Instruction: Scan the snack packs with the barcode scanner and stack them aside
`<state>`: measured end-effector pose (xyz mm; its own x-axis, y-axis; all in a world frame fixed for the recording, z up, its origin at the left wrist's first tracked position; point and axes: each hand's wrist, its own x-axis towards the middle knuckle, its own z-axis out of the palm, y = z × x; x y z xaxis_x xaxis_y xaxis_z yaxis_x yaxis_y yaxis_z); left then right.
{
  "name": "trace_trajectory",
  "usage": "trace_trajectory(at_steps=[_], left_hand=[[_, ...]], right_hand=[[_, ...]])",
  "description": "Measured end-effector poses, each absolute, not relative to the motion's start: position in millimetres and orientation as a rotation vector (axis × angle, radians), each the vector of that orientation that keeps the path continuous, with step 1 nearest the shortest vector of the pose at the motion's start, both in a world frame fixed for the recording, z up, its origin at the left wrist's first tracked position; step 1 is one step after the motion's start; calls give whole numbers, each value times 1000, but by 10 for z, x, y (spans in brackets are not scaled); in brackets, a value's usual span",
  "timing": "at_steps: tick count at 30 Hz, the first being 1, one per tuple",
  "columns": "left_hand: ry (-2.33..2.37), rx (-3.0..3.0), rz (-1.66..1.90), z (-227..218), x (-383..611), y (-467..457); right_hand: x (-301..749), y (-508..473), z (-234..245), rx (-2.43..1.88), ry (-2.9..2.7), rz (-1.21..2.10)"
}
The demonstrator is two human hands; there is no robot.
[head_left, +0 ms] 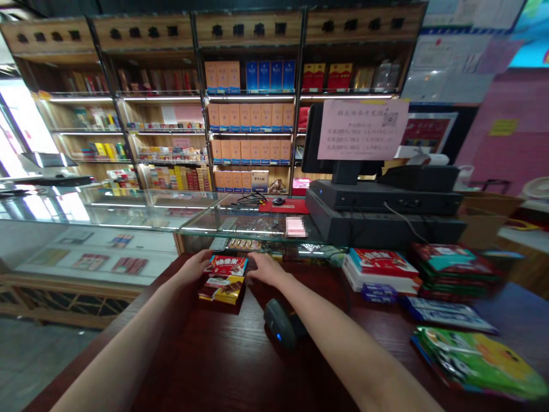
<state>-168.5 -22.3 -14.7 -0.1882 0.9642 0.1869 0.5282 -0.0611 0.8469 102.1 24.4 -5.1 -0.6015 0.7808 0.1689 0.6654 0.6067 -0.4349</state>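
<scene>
A red snack box (227, 264) with white lettering lies on the dark wood counter, and a yellow-and-brown chocolate pack (222, 290) overlaps its near side. My left hand (198, 266) is at the left edge of the red box, fingers stretched forward and seemingly touching it. On the other side, my right hand (266, 269) is open, its fingers curved toward the box's right edge with a small gap showing. A black barcode scanner (279, 323) with a blue light lies below my right forearm, partly hidden by it.
To the right are stacked red-and-white boxes (381, 266), purple packs (380, 292), blue-white packets (448, 313), a green bag (478, 360) and dark red packages (457, 269). A glass display case (201, 220) borders the counter's far side. A till (381, 200) stands behind.
</scene>
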Motion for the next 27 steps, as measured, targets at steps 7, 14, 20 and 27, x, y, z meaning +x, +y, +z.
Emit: trace_trajectory(at_steps=[7,14,20,27], left_hand=[[1780,1710,1122,109,-1254,-292],[1659,1925,1040,321,-569,-244],[1450,2127,976,418,150,-191],[1283,2257,909,448,810,-150]], right_hand=[[1355,14,136,-1162,-2451,421],[1911,-226,296,-1214,-2368,391],[2484,-282,377,-1223,-2288,295],[3173,-289,473,-1305,-2176,189]])
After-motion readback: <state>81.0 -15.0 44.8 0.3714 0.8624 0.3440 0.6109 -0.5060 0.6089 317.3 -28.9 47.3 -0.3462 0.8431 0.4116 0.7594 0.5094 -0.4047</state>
